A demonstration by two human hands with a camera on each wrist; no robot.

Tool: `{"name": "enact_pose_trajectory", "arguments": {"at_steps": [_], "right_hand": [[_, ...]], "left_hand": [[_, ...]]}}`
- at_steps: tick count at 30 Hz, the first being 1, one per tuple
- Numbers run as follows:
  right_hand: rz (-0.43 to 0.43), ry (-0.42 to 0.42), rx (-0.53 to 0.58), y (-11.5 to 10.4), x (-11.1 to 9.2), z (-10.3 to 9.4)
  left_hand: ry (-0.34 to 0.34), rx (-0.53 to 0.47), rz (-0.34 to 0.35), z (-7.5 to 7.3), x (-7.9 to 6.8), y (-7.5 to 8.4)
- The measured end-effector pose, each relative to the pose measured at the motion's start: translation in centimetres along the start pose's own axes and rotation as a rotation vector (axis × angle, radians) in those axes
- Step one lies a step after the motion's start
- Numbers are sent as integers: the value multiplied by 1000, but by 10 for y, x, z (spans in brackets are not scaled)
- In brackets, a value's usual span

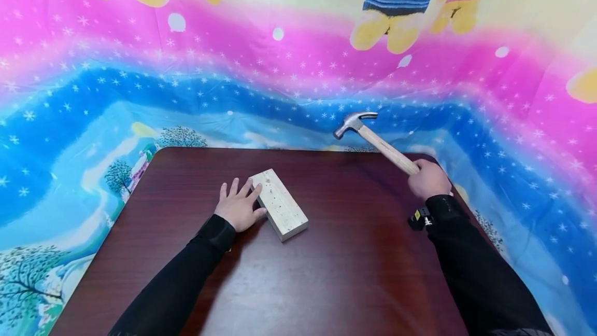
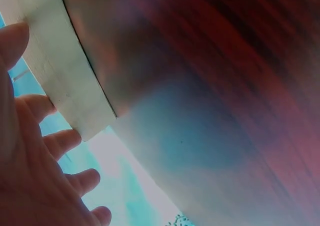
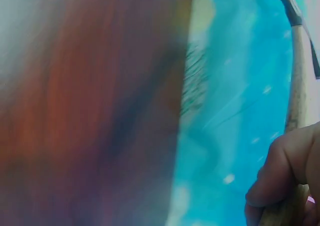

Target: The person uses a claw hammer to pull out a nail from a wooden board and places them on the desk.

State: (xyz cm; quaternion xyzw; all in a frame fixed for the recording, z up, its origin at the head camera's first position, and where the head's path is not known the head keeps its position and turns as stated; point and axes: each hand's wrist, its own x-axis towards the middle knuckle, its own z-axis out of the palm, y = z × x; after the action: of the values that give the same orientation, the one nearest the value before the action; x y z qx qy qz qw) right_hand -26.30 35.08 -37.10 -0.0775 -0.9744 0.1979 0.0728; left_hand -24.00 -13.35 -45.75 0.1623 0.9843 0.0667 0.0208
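A pale wooden block (image 1: 283, 205) with small dark marks on its top lies flat and slanted on the table. My left hand (image 1: 238, 208) is at its left side, fingers spread, with the thumb and nearest fingertips touching it. The left wrist view shows these fingertips along the edge of the block (image 2: 60, 60). My right hand (image 1: 430, 180) grips the end of a claw hammer's wooden handle (image 1: 387, 148). The metal hammer head (image 1: 353, 122) is raised above the table's far edge, pointing left. In the right wrist view, curled fingers (image 3: 280, 171) wrap the handle (image 3: 298, 80).
The dark reddish-brown table (image 1: 345, 284) has rounded far corners and a glossy reflection in front. A printed cloth (image 1: 261, 82) with pink, blue and cartoon figures hangs close behind and along both sides. A small black device (image 1: 420, 219) sits at the right wrist.
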Motion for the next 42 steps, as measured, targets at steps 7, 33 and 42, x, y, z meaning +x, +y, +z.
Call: {"name": "enact_pose_trajectory", "arguments": {"at_steps": [7, 33, 42], "right_hand": [[-110, 97, 58, -55, -7, -14], [-592, 344, 85, -173, -58, -17], [-648, 389, 70, -178, -67, -16]], "left_hand": [[-3, -6, -14, -4, -3, -3], [636, -678, 286, -133, -39, 21], [570, -948, 350, -132, -44, 28]]}}
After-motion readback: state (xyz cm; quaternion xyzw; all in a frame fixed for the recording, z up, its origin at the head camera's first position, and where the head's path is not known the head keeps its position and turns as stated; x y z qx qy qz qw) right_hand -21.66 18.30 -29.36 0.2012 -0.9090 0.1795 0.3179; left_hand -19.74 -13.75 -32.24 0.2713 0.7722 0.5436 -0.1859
